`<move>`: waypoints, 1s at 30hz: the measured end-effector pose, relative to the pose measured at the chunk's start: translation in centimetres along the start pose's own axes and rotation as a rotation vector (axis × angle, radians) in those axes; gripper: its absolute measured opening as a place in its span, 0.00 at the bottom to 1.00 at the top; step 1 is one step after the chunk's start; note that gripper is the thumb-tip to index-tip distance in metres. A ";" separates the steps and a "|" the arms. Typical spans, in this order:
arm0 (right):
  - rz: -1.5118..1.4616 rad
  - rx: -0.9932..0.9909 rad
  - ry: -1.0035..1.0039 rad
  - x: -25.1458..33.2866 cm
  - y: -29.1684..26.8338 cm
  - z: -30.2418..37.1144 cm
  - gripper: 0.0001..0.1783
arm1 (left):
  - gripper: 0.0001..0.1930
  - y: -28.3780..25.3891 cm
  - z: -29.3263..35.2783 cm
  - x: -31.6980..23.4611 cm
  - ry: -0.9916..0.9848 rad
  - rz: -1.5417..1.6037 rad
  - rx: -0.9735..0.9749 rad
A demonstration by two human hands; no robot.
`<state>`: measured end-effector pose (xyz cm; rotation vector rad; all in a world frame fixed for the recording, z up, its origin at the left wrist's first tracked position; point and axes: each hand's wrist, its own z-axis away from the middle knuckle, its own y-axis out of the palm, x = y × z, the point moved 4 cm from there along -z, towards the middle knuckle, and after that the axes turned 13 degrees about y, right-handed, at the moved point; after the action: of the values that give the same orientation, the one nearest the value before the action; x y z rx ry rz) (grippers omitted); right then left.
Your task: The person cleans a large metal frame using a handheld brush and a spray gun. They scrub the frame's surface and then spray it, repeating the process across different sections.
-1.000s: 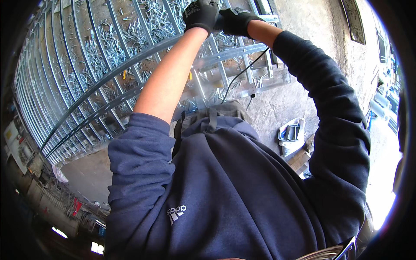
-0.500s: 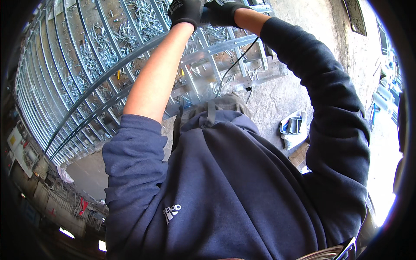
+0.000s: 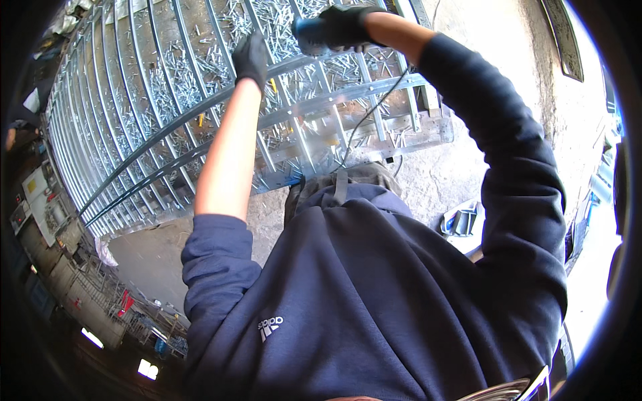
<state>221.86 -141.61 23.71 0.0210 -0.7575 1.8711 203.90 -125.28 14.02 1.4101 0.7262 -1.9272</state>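
My right hand [image 3: 348,28], in a black glove, is closed around a blue power tool [image 3: 309,35], held over the metal frame near its far right side. Its working end is hard to make out. My left hand [image 3: 250,60], also gloved in black, is over the frame beside a slat and the curved rail [image 3: 200,103]. The back of that hand hides most of its fingers. Under and around both hands, many small silvery pins that look like rivets [image 3: 175,93] lie scattered between the slats.
The slatted metal frame [image 3: 144,123] stretches far to the left. A black cable [image 3: 371,110] hangs across its right part. Small yellow pieces [image 3: 201,120] lie among the slats. A white bag with grey parts [image 3: 461,219] rests on the concrete floor at the right.
My left hand has come away from the right hand and moved left and nearer over the frame. My right hand stays at the far edge with the blue tool, now more visible.
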 end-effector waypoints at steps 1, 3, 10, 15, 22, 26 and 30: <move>-0.106 0.078 0.020 -1.5 -0.8 1.6 0.27 | 0.18 -0.7 1.2 1.2 -0.107 0.089 0.030; -0.342 -0.059 -0.127 -4.4 -1.3 5.2 0.26 | 0.18 -1.0 3.7 3.4 -0.399 0.567 0.062; -1.226 -0.174 0.011 -16.7 9.8 14.3 0.32 | 0.26 3.1 8.4 3.1 -0.466 1.167 0.272; -1.315 -0.182 0.297 -21.1 18.7 18.8 0.26 | 0.18 3.9 8.1 3.7 -0.454 0.948 0.307; -1.197 -0.191 0.221 -22.7 22.8 20.6 0.34 | 0.15 5.4 7.5 5.6 -0.500 0.547 0.431; -1.091 -0.261 0.185 -23.0 22.8 20.6 0.37 | 0.13 6.3 6.0 7.0 -0.547 0.208 0.520; -1.062 -0.286 0.177 -23.7 22.7 20.7 0.37 | 0.12 7.0 2.8 9.5 -0.576 -0.175 0.678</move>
<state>206.29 -177.05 20.81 0.0613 -0.6826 0.7417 205.37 -133.54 5.21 1.0448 -0.1014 -2.6942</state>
